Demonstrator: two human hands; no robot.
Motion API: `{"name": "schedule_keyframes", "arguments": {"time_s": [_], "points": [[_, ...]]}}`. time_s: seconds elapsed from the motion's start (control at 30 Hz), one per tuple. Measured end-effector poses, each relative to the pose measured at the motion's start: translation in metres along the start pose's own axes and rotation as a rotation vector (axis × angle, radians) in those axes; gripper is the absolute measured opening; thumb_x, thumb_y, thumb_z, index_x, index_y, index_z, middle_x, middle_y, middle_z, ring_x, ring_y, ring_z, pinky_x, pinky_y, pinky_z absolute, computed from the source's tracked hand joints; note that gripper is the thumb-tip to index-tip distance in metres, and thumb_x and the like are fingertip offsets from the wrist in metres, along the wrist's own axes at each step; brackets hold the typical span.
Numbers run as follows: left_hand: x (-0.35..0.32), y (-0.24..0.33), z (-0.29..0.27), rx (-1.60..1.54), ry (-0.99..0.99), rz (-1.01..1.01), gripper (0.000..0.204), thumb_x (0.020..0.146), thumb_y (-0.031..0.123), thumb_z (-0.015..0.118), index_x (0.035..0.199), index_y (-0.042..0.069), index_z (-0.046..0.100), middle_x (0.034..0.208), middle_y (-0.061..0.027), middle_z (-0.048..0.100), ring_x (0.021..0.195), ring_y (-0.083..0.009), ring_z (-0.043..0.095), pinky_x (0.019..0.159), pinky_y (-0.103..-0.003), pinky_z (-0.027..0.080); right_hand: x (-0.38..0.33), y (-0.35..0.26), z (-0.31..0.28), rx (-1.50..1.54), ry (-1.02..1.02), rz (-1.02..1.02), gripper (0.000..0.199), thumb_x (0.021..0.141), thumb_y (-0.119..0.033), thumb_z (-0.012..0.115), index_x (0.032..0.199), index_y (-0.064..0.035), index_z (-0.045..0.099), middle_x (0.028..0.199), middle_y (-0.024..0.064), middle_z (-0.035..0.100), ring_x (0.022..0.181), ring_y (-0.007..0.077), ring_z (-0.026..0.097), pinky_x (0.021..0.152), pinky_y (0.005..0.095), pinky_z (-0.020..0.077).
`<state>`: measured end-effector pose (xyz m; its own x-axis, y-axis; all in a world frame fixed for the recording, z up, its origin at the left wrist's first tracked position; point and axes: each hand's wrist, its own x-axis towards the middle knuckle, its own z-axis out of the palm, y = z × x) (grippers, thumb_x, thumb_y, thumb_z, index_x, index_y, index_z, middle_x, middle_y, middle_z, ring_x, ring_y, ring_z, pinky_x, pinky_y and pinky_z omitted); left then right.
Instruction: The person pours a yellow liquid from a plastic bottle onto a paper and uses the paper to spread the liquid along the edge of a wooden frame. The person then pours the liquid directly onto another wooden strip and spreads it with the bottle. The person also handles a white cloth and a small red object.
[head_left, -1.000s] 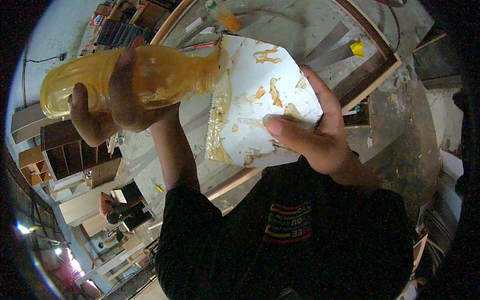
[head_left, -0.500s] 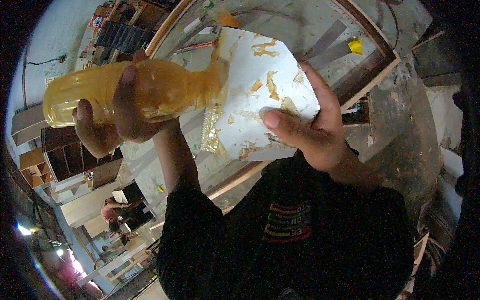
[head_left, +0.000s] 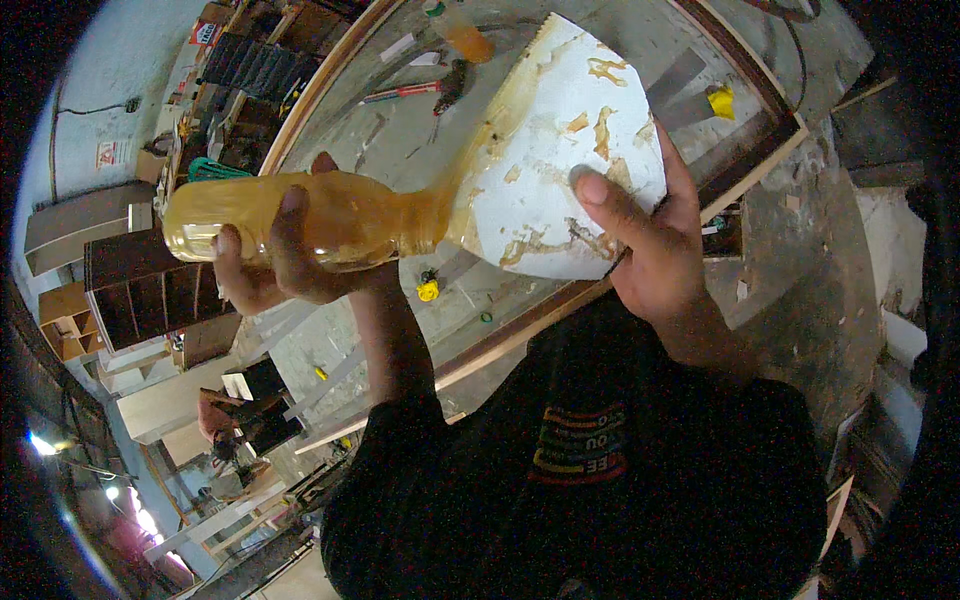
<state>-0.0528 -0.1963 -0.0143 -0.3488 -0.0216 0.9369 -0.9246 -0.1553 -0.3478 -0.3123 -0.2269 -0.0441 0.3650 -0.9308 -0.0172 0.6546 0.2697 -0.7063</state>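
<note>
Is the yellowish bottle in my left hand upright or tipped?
Tipped: the bottle lies sideways in your left hand, its base pointing left, its neck toward the white sheet.

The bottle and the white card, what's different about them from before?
The bottle in the left hand moved right and a bit down in the picture. The white card in the right hand moved up and right, tilting clockwise. Nothing was let go: both hands still hold on.
</note>
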Motion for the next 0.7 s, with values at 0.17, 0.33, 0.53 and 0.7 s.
{"name": "schedule_keyframes", "arguments": {"time_s": [0.17,0.33,0.53,0.7], "points": [[-0.018,0.015,-0.022,-0.026,-0.065,-0.146,0.055,0.063,0.007,0.094,0.109,0.016,0.065,0.127,-0.0126,0.050,0.122,-0.0334,0.050,0.102,-0.053,0.045,-0.002,0.013,-0.006,0.086,0.019,0.063,0.058,0.085,-0.010,0.079,0.136,-0.0044,0.052,0.120,0.0075,0.067,0.109,0.0187,0.065,0.094,0.0339,0.0528],[-0.057,0.035,-0.042,-0.079,-0.218,-0.407,0.052,0.066,0.008,0.092,0.111,0.019,0.067,0.131,-0.0110,0.044,0.129,-0.0315,0.046,0.106,-0.052,0.042,0.001,0.031,-0.015,0.227,0.100,0.155,0.053,0.086,-0.007,0.077,0.134,-0.0058,0.055,0.120,0.0072,0.068,0.108,0.0209,0.067,0.092,0.0341,0.0558],[-0.164,-0.001,-0.076,0.074,-0.505,-0.495,0.036,0.082,0.033,0.081,0.112,0.016,0.073,0.130,-0.0110,0.054,0.126,-0.0330,0.046,0.102,-0.054,0.039,0.002,0.036,-0.032,0.279,0.106,0.225,0.048,0.088,-0.006,0.073,0.133,-0.0061,0.056,0.120,0.0070,0.069,0.110,0.0216,0.067,0.095,0.0374,0.0564],[-0.262,-0.114,-0.157,0.234,-0.508,-0.604,0.041,0.071,0.022,0.089,0.106,0.009,0.073,0.109,-0.0120,0.065,0.106,-0.0330,0.059,0.094,-0.049,0.046,-0.006,0.029,-0.049,0.324,0.109,0.171,0.046,0.091,-0.006,0.070,0.135,-0.0071,0.055,0.123,0.0073,0.067,0.112,0.0238,0.066,0.096,0.0417,0.0567]]}}
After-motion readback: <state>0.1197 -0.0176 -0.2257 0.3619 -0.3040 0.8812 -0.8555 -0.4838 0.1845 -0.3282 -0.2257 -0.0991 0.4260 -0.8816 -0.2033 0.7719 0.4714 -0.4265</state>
